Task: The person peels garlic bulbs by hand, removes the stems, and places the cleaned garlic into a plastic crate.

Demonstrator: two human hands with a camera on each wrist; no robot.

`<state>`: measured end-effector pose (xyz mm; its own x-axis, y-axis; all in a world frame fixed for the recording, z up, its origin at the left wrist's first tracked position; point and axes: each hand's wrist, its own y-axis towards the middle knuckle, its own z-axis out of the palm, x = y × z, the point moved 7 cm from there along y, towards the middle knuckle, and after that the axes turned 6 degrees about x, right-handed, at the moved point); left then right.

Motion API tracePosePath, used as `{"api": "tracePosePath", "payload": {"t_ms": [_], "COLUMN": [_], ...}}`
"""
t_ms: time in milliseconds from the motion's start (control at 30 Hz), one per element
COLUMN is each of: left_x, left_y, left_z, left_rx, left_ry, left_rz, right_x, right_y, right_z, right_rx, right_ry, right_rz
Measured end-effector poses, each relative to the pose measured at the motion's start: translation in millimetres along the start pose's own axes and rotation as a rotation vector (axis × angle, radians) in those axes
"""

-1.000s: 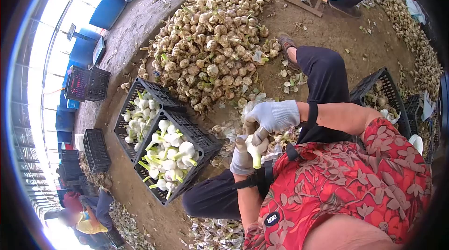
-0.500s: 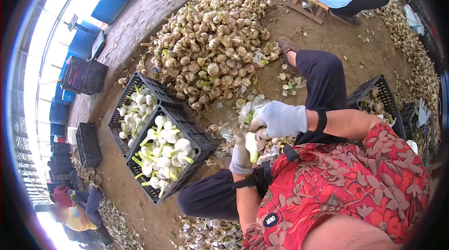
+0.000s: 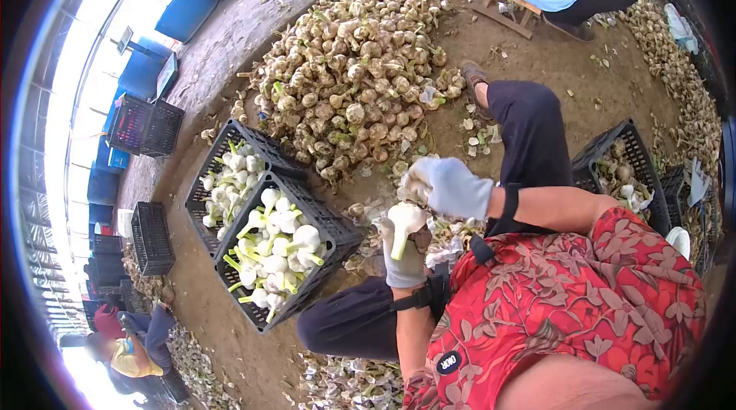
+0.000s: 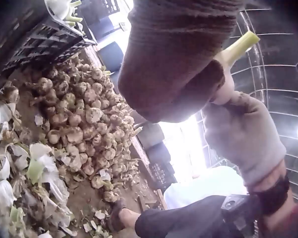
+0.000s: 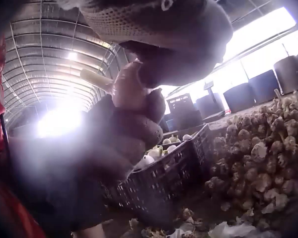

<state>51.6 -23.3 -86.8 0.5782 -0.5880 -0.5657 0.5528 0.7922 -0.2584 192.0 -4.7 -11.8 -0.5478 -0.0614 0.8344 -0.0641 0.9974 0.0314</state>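
Your left hand point(image 3: 405, 260) grips a peeled garlic bulb point(image 3: 404, 220), white head up, green stem point(image 3: 398, 248) slanting down past the fingers. Half a second ago your right hand point(image 3: 448, 186) lay on the bulb; it now sits just above and to the right of it, fingers curled on a scrap of papery skin point(image 3: 415, 188), as far as the head view shows. The bulb stands bare, so the stripping looks finished. Left of the grip stands the near crate point(image 3: 335, 220) of cleaned bulbs; beyond it, the unpeeled heap point(image 3: 353, 73).

Matt knit cloth gloves point(image 3: 452, 188), smooth white garlic bulb point(image 3: 404, 220), black plastic crate point(image 3: 326, 220), rough dirt floor point(image 3: 537, 65)
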Motion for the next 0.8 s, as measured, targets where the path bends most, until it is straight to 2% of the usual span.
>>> {"api": "tracePosePath", "payload": {"t_ms": [67,100,200,267,367,400,500,633,733,800], "left_x": [2,0,-5,-12,-12,-11,-4,-3,-15,-11], "left_y": [3,4,7,6,6,5,6,6,4,4], "left_z": [-1,-5,-10,1,22,21,11,8,29,27], "left_rx": [0.083,0.037,-0.058,-0.058,-0.17,-0.209,0.05,0.124,0.136,0.142], "left_ry": [-0.019,0.055,0.271,0.417,0.357,0.328,0.29,0.238,0.39,0.482], "left_rz": [0.008,0.019,0.075,0.154,0.183,0.203,0.074,-0.048,-0.001,-0.091], "right_x": [-17,-8,21,27,24,20,8,10,8,1], "right_y": [9,6,-5,-9,-8,-6,1,9,13,20], "right_z": [-6,-10,-12,-10,-4,-3,-3,-5,-1,0], "right_rx": [0.048,0.1,0.113,0.067,0.0,0.007,0.007,0.023,0.085,0.07], "right_ry": [0.064,0.114,-0.118,-0.239,-0.347,-0.295,-0.186,-0.194,-0.272,-0.319], "right_rz": [0.119,0.147,-0.168,-0.135,-0.169,-0.148,-0.111,-0.163,-0.163,-0.138]}}
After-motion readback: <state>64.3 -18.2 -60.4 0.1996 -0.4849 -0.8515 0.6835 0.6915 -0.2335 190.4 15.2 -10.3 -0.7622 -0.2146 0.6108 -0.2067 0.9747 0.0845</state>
